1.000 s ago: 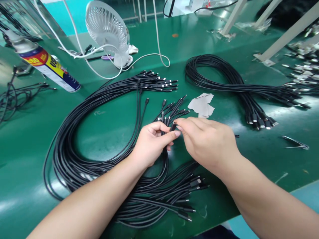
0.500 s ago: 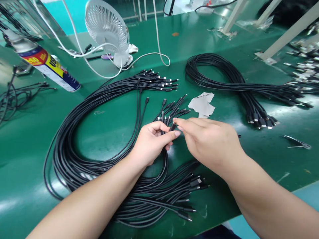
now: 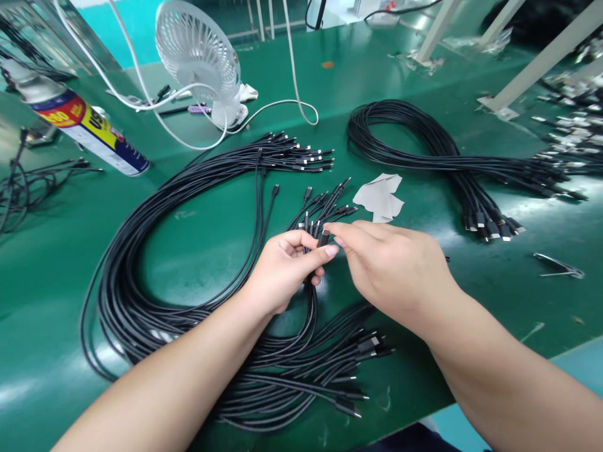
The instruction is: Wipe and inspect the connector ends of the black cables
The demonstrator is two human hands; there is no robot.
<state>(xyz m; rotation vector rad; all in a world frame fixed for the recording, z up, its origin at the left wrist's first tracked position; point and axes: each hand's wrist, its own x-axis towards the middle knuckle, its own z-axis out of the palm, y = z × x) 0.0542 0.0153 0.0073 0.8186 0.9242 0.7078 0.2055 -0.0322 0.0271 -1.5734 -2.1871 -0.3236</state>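
Observation:
My left hand (image 3: pixel 294 267) is closed around several black USB cables (image 3: pixel 311 311). Their plugs stick up past its fingers. One black cable plug (image 3: pixel 323 238) is pinched between the left thumb and index finger, metal end up. Close against that plug is my right hand (image 3: pixel 391 270), its fingers pressed together and the index fingertip at the metal end. Whatever the right fingers hold, if anything, is hidden. A large looped bundle of black cables (image 3: pixel 117 276) lies under and around my left arm, its plugs fanned out at the back and front.
On the green table (image 3: pixel 471 301) are a torn grey-white cloth or paper piece (image 3: pixel 380 196), a second cable coil (image 3: pixel 400 107), and tweezers (image 3: pixel 559 266) at right. A white fan (image 3: pixel 200 53) and a spray can (image 3: pixel 89 125) stand back left. White posts (image 3: pixel 541 59) rise at right.
Both hands stay at the same plug, almost still. The whole view has shifted slightly, with the table things a little further left.

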